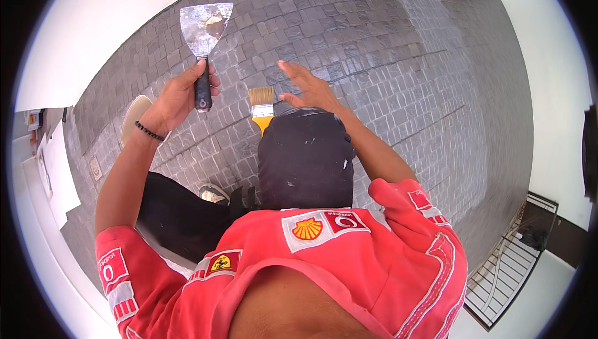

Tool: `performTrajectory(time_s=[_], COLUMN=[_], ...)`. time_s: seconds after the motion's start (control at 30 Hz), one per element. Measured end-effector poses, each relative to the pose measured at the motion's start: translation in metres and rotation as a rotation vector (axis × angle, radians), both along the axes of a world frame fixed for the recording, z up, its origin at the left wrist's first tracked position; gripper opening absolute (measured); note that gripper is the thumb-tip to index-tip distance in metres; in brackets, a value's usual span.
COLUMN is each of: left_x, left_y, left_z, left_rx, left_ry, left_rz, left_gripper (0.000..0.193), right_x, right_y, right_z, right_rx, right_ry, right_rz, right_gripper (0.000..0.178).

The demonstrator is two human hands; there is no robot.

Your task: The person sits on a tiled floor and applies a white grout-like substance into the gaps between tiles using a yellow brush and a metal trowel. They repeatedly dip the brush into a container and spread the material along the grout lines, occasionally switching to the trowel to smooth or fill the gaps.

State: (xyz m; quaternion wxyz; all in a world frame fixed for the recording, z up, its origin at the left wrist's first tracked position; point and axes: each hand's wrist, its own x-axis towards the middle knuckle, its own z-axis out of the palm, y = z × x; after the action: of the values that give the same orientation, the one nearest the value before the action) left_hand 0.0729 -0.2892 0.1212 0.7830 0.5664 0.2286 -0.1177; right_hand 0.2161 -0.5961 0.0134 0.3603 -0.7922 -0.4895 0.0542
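My left hand is closed around the black handle of a putty knife, its thumb lying along the grip. The wide metal blade points away from me and carries patches of pale and brown residue. My right hand is raised just beyond my bent knee, fingers stretched out and holding nothing. Close to its thumb, but apart from it, is a flat paintbrush with tan bristles, a metal ferrule and a yellow handle. My dark-trousered knee hides the handle's lower end.
Grey stone paving spreads around me, with a lighter strip at the far right. White walls curve along both sides. A rounded off-white object lies partly behind my left wrist. A barred metal gate stands at the lower right.
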Motion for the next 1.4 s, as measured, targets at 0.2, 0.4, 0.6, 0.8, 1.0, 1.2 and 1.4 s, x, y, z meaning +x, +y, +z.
performTrajectory(time_s=[0.2,0.4,0.6,0.8,1.0,1.2,1.4], left_x=[0.062,0.048,-0.023,-0.146,-0.228,-0.213,-0.155], left_y=[-0.046,-0.038,0.029,0.131,0.166,0.141,0.099], left_z=[-0.034,-0.037,0.003,0.029,-0.002,-0.006,0.021], left_rx=[-0.25,-0.045,0.104,0.314,0.36,0.552,0.87], left_ry=[0.103,0.395,0.189,0.207,0.324,0.398,0.309], left_rz=[-0.025,-0.206,-0.239,0.355,0.572,0.399,0.079], left_gripper=[0.045,0.062,0.061,0.051,0.051,0.058,0.059], right_x=[-0.007,0.006,0.177,0.308,0.296,0.154,-0.022], right_y=[0.087,0.095,-0.061,-0.29,-0.299,-0.214,-0.163], right_z=[0.042,0.006,-0.068,-0.047,-0.007,-0.01,-0.094], right_rx=[0.081,0.067,0.326,0.474,0.594,-0.324,-0.758], right_ry=[-0.254,-0.055,0.894,0.607,0.621,-0.348,-0.148], right_rz=[0.129,-0.035,-0.651,-1.159,-1.044,-0.738,-0.219], right_gripper=[0.055,0.036,0.033,0.031,0.027,0.03,0.029])
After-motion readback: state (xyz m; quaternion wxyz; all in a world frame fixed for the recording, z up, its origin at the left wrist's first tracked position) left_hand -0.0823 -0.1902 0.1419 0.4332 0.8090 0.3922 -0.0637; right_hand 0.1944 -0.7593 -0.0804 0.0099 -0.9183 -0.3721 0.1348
